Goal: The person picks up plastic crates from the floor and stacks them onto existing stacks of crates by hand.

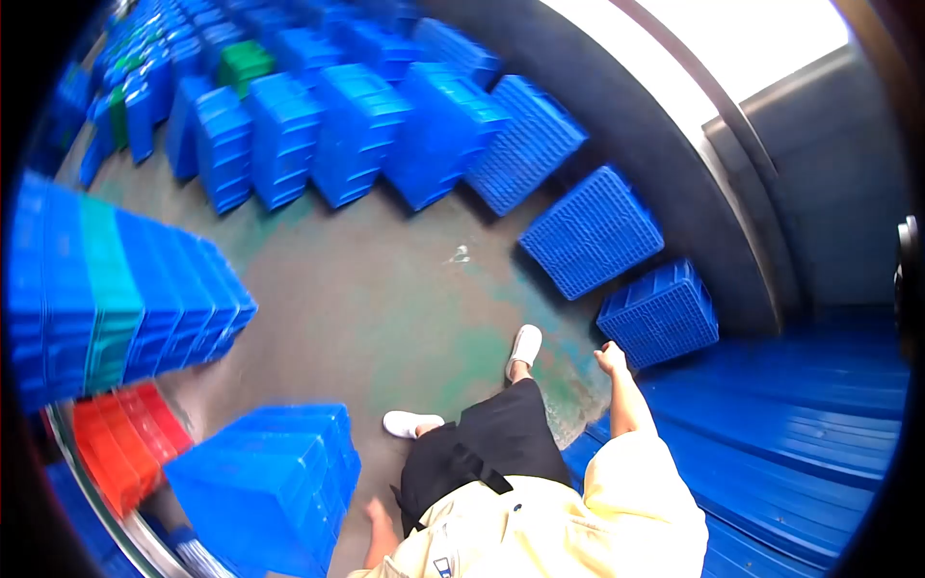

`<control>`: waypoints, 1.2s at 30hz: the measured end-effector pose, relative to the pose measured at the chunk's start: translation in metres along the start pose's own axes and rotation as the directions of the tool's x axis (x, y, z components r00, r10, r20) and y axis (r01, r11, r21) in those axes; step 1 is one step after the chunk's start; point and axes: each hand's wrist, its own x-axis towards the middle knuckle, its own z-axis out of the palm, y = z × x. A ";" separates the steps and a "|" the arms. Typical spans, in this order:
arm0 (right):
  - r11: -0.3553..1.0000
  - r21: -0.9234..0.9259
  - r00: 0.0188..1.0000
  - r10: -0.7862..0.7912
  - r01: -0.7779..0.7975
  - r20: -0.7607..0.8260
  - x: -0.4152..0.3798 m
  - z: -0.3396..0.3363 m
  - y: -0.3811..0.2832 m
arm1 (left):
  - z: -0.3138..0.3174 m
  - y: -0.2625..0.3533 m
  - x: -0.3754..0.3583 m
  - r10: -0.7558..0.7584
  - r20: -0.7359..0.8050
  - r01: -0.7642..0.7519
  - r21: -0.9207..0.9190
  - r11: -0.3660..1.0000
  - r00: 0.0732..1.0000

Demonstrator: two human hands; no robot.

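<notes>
Right hand (610, 359): curled narrow, near lattice-sided blue crate (657, 323)
Left hand (377, 511): blurred, can't tell how wide; near blue stack (275, 482)

Right arm (628, 400) extended forward, right hand (610, 357) partly curled, left hand (377, 511) lowered, blurred

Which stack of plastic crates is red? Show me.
The red plastic crate stack at lower left, between the blue stack with a teal band and the plain blue stack beside the left hand. No other shows red.
</notes>
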 end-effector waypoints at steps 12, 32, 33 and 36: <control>0.880 0.268 0.862 0.453 -0.391 -0.228 0.297 -0.156 0.245 | 0.339 0.734 -0.391 0.721 0.549 -0.830 0.083 -0.551 -0.424; -0.489 0.869 0.499 0.736 -0.076 0.457 0.221 -0.034 0.282 | 0.524 0.655 -0.360 0.367 0.231 -0.303 -0.271 0.914 0.901; -0.493 0.865 0.546 0.701 -0.093 0.458 0.222 -0.032 0.280 | 0.521 0.637 -0.342 0.284 0.174 -0.225 -0.297 0.928 0.943; -0.581 0.796 0.744 0.455 -0.169 0.489 0.217 -0.027 0.279 | 0.466 0.613 -0.348 0.275 0.080 -0.240 -0.300 0.923 0.958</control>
